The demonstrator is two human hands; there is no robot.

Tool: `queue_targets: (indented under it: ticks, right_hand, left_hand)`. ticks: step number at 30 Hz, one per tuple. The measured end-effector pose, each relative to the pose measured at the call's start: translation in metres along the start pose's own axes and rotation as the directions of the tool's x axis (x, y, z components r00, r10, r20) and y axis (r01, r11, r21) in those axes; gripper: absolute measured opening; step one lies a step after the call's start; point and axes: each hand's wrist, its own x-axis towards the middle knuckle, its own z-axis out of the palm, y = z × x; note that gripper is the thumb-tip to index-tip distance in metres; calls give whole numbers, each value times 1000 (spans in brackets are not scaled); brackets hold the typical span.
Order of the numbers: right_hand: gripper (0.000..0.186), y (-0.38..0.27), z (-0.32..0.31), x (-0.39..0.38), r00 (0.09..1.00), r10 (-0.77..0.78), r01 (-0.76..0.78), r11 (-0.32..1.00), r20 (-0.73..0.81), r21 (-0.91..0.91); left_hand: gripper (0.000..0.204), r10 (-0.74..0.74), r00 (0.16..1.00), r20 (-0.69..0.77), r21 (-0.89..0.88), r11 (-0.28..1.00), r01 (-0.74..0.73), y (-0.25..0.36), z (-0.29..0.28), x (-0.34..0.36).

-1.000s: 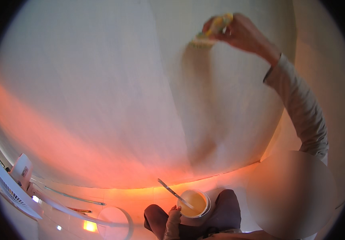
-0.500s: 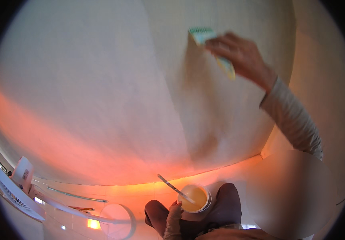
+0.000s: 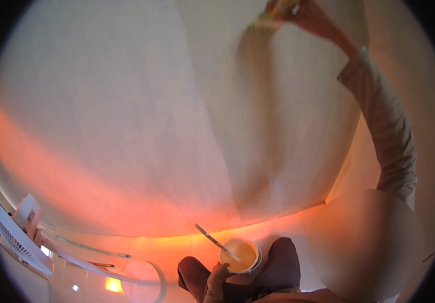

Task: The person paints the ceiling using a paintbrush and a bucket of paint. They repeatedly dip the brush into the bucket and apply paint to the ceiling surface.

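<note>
At the top, my right hand is closed around a wide flat paintbrush with a pale green and yellowish look, blurred by motion. Its edge meets the pale wall, near a shadow that runs down the surface. Between my knees stands a white bucket of cream-coloured paint. My left hand grips the near-left side of its rim. A paint-spattered stick leans in the bucket, its lower end in the paint.
A white standing fan with a round base is at the lower left. Thin rods lie on the floor by the wall's foot. An adjoining wall rises on the right. A large blurred round shape covers the lower right.
My right hand has moved up the wall with the paintbrush, the arm stretching further. My left hand stays on the bucket's rim.
</note>
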Motion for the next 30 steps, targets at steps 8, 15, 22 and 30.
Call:
queue_targets:
  ticks: [8,15,22,30]
  right_hand:
    - [20,-79,41,-12,981,-175,115,877,-89,-466]
    - [34,-169,148,-170,988,-144,154,916,56,-369]
    - [27,-270,202,-293,907,347,-373,925,237,74]
    - [22,-374,282,-429,-130,777,-596,-558,616,577]
  left_hand:
    - [45,146,989,-9,719,689,-95,16,-4,-24]
    - [33,315,891,326,943,-174,-284,8,-12,-13]
    - [48,-32,973,-229,254,963,92,27,24,-22]
    - [61,-107,939,-327,-15,994,108,21,55,-34]
